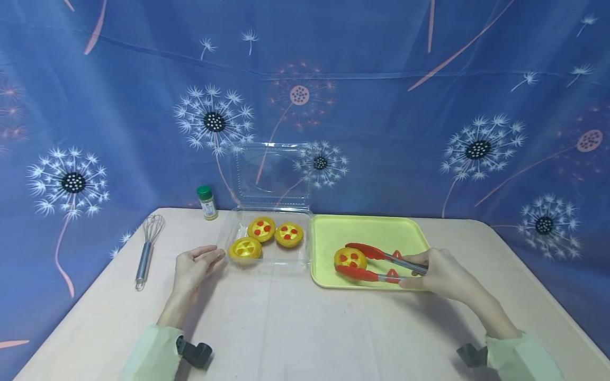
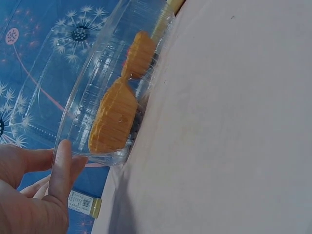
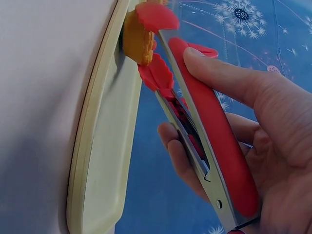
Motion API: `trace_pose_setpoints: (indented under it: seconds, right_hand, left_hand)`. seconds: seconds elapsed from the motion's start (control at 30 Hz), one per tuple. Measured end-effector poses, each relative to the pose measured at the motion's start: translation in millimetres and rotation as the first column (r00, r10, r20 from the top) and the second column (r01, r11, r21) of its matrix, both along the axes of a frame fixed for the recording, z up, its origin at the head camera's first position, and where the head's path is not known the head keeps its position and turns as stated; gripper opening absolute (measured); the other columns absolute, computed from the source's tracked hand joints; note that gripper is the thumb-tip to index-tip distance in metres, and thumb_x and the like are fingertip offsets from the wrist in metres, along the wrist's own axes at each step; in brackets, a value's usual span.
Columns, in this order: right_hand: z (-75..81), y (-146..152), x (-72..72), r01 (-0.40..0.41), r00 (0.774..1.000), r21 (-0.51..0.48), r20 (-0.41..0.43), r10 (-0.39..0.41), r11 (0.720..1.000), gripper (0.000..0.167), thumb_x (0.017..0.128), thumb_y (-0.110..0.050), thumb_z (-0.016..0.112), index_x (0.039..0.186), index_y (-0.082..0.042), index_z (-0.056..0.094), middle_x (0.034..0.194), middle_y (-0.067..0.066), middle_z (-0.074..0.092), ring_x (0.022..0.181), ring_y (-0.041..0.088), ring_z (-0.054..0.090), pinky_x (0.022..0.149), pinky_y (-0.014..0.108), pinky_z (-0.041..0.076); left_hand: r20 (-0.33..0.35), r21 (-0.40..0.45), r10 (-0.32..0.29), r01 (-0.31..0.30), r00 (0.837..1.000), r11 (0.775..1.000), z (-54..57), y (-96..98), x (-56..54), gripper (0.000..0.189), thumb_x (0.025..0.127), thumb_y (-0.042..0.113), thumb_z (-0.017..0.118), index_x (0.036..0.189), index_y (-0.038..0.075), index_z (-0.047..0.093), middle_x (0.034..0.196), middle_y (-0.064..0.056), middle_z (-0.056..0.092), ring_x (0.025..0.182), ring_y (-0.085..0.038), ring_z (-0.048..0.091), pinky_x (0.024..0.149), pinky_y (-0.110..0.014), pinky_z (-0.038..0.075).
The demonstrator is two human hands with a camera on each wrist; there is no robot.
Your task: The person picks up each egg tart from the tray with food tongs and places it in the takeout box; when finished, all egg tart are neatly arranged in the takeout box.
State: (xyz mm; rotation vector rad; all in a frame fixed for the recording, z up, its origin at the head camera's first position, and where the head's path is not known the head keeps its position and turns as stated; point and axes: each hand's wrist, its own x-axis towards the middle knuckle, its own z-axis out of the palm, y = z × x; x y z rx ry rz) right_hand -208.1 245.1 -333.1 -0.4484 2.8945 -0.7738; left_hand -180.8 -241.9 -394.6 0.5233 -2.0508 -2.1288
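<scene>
My right hand [image 1: 445, 275] grips red-tipped metal tongs [image 3: 214, 131], thumb along one arm and fingers around the other. The tongs' red tips lie on either side of an egg tart [image 1: 350, 257] with red dots, over the yellow tray [image 1: 395, 227]. At the left, my left hand [image 1: 195, 267] pinches the side rim of a clear plastic container [image 2: 73, 105] between thumb and fingers. Inside that container sit two red-dotted tarts, one at the back [image 1: 261, 229] and one at the right [image 1: 289, 234], plus a plain yellow tart [image 1: 245, 248] nearest my left hand.
The container's clear lid [image 1: 271, 174] stands raised against the blue dandelion cloth behind. A green-capped seasoning jar [image 1: 207, 203] is at the back left, and a whisk [image 1: 147, 248] lies near the table's left edge. Tray and container stand side by side.
</scene>
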Motion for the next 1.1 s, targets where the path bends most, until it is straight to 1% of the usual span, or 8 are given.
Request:
trace_pose_setpoints:
  seconds: [0.13,0.27,0.4,0.6,0.77,0.9,1.0,1.1]
  right_hand:
    - [1.0,3,-1.8,0.012,1.0,-0.015,-0.024,-0.012,1.0,0.064,0.071,-0.035,0.086,0.121,0.0,0.067,0.094,0.01,0.073,0.067,0.016,0.046,0.046,0.024,0.036]
    - [8.0,2,-3.8,0.004,0.998,-0.06,-0.055,-0.007,0.998,0.062,0.072,-0.036,0.086,0.121,-0.002,0.068,0.083,0.005,0.072,0.057,0.009,0.037,0.044,0.024,0.031]
    - [15.2,-3,-5.4,0.009,0.998,-0.097,-0.064,-0.015,0.995,0.063,0.072,-0.041,0.085,0.121,-0.005,0.069,0.082,0.002,0.072,0.058,0.009,0.032,0.043,0.026,0.029]
    - [20.0,-18,-11.6,-0.033,0.997,-0.128,-0.075,0.023,0.991,0.063,0.073,-0.044,0.084,0.121,-0.006,0.069,0.112,0.009,0.072,0.088,0.018,0.06,0.054,0.022,0.042]
    - [21.4,-37,-19.1,-0.073,0.997,-0.193,-0.037,0.067,0.978,0.063,0.073,-0.043,0.085,0.123,-0.009,0.068,0.116,0.01,0.07,0.101,0.025,0.065,0.054,0.022,0.044]
    - [23.8,-56,-24.9,-0.082,0.997,-0.186,-0.017,0.081,0.979,0.063,0.071,-0.043,0.085,0.123,-0.01,0.069,0.11,0.007,0.073,0.087,0.018,0.064,0.056,0.023,0.045]
    - [23.9,-70,-29.4,-0.087,0.996,-0.187,0.01,0.091,0.978,0.063,0.069,-0.04,0.087,0.12,-0.008,0.07,0.096,0.004,0.075,0.07,0.016,0.051,0.049,0.025,0.036]
    - [21.9,-83,-34.2,-0.107,0.992,-0.199,0.046,0.119,0.974,0.06,0.069,-0.036,0.088,0.118,-0.006,0.071,0.091,0.003,0.075,0.068,0.014,0.049,0.05,0.024,0.035]
  left_hand:
    - [-0.003,0.002,-0.005,0.005,1.0,1.0,0.8,0.8,-0.1,0.043,0.096,0.005,0.057,0.132,-0.017,0.046,0.097,-0.006,0.075,0.078,0.003,0.068,0.08,-0.015,0.058]
    - [-0.001,0.006,0.001,-0.001,1.0,1.0,1.2,0.6,-0.2,0.043,0.096,0.005,0.058,0.131,-0.017,0.046,0.092,-0.001,0.075,0.076,0.003,0.068,0.079,-0.015,0.058]
    - [-0.002,0.008,0.002,-0.002,1.0,1.0,1.0,0.4,-0.5,0.042,0.096,0.005,0.058,0.13,-0.017,0.047,0.096,-0.005,0.075,0.077,0.002,0.068,0.08,-0.016,0.058]
    - [0.006,-0.001,0.006,-0.006,1.0,1.0,0.9,0.5,-0.1,0.042,0.096,0.005,0.058,0.13,-0.016,0.048,0.098,-0.007,0.075,0.077,0.002,0.068,0.079,-0.016,0.059]
    - [0.005,-0.01,0.009,-0.009,1.0,1.0,0.2,-0.2,0.3,0.042,0.096,0.006,0.058,0.13,-0.016,0.048,0.098,-0.007,0.075,0.077,0.002,0.068,0.078,-0.016,0.059]
    - [-0.002,-0.009,0.013,-0.013,1.0,1.0,-0.8,0.0,0.4,0.041,0.096,0.005,0.058,0.129,-0.016,0.049,0.096,-0.006,0.075,0.077,0.001,0.069,0.078,-0.016,0.059]
    - [-0.012,-0.005,0.01,-0.01,1.0,1.0,-1.0,0.8,0.2,0.042,0.095,0.004,0.058,0.129,-0.017,0.048,0.095,-0.006,0.075,0.077,0.001,0.069,0.077,-0.016,0.059]
    - [-0.009,-0.014,0.011,-0.011,1.0,1.0,-1.1,1.5,-0.2,0.041,0.095,0.004,0.058,0.129,-0.017,0.048,0.098,-0.008,0.074,0.077,0.001,0.068,0.076,-0.015,0.059]
